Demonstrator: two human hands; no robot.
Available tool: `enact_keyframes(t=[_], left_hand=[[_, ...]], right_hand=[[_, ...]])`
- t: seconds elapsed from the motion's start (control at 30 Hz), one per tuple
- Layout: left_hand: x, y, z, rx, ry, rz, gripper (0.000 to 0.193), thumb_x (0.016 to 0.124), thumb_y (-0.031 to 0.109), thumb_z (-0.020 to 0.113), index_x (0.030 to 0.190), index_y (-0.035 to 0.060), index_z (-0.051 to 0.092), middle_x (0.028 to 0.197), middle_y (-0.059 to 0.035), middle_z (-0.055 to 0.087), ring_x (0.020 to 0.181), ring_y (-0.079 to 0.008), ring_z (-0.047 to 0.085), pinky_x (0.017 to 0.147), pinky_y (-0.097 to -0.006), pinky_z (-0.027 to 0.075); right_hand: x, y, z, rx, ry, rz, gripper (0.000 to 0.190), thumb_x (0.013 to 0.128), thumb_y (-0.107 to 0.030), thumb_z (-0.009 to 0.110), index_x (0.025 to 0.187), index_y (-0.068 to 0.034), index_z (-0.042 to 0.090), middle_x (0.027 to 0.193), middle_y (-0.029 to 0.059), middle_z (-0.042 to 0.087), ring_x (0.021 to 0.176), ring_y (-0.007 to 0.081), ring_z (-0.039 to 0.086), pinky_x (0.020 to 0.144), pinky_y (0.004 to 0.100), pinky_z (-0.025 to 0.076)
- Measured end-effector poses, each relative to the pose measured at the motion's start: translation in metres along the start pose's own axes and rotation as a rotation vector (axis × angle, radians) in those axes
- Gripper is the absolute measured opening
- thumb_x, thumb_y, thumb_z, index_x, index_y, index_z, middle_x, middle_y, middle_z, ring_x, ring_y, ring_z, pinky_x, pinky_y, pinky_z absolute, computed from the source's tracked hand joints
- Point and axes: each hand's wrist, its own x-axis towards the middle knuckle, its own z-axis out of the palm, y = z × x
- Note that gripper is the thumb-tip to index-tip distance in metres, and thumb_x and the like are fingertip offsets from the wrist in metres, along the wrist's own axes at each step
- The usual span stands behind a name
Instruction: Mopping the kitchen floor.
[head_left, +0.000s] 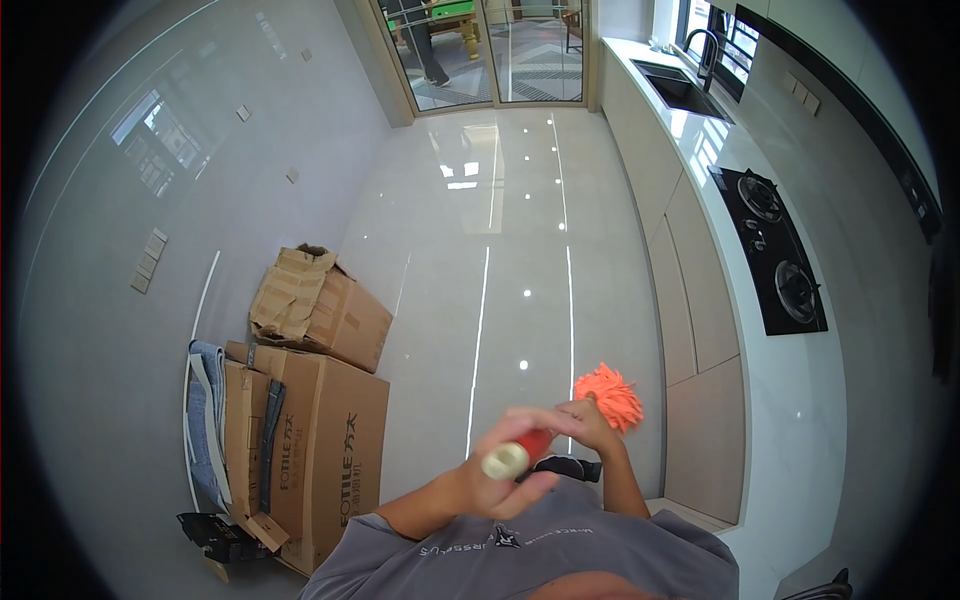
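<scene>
A mop with a shaggy orange chenille head (611, 399) stands before me, its head low near the base cabinets. The upper end of its handle (507, 460), cream-coloured at the tip with a red section behind it, points up towards my face. My left hand (480, 480) is wrapped loosely around this end, thumb and fingers spread to either side. Further down, my right hand (591, 426) grips the handle close above the orange strands. Most of the shaft is hidden behind both hands.
Cardboard boxes (349, 450) and a torn-topped carton (322, 300) stand along the left wall. On the right run a white countertop (787, 420), a black gas hob (769, 251) and a sink (682, 94). Beyond the glass door (495, 60), a person's leg (427, 52) shows.
</scene>
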Motion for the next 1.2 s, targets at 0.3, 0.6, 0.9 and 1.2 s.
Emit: enact_keyframes(t=[0.3,0.6,0.9,1.2], left_hand=[[0.043,0.007,0.051,0.078,-0.429,-0.001,0.061,0.076,0.003,0.068,0.132,0.0072,0.045,0.105,-0.0133,0.057,0.093,-0.0301,0.059,0.073,-0.0396,0.05],[0.06,-0.008,0.057,0.094,-0.624,-0.01,0.058,0.08,0.007,0.066,0.135,0.0099,0.044,0.082,-0.0071,0.053,0.072,-0.0251,0.058,0.06,-0.0372,0.045],[0.062,-0.002,-0.009,-0.02,-0.533,0.007,0.027,0.083,0.008,0.067,0.108,0.0073,0.059,0.084,-0.0062,0.062,0.073,-0.0249,0.061,0.068,-0.0397,0.047],[0.055,-0.009,-0.012,0.149,-0.365,-0.265,0.039,0.083,0.015,0.071,0.119,0.0065,0.059,0.119,-0.012,0.064,0.116,-0.0311,0.058,0.111,-0.0518,0.028]], right_hand=[[0.03,-0.011,0.039,0.258,-0.155,-0.22,0.012,0.085,-0.011,0.071,0.083,0.0,0.067,0.08,0.0083,0.067,0.073,0.014,0.06,0.065,0.0286,0.048],[0.036,0.001,0.041,0.195,-0.126,-0.52,0.01,0.087,-0.01,0.068,0.092,-0.007,0.06,0.088,0.0069,0.065,0.078,0.018,0.058,0.072,0.0309,0.047],[0.0,-0.051,-0.034,-0.134,-0.032,-0.183,0.016,0.08,-0.005,0.07,0.095,-0.005,0.065,0.087,0.0051,0.067,0.078,0.02,0.063,0.071,0.0341,0.05],[-0.016,-0.049,-0.066,-0.09,-0.004,-0.213,0.027,0.074,-0.007,0.073,0.101,-0.004,0.068,0.09,0.0073,0.068,0.083,0.0157,0.064,0.073,0.0298,0.051]])
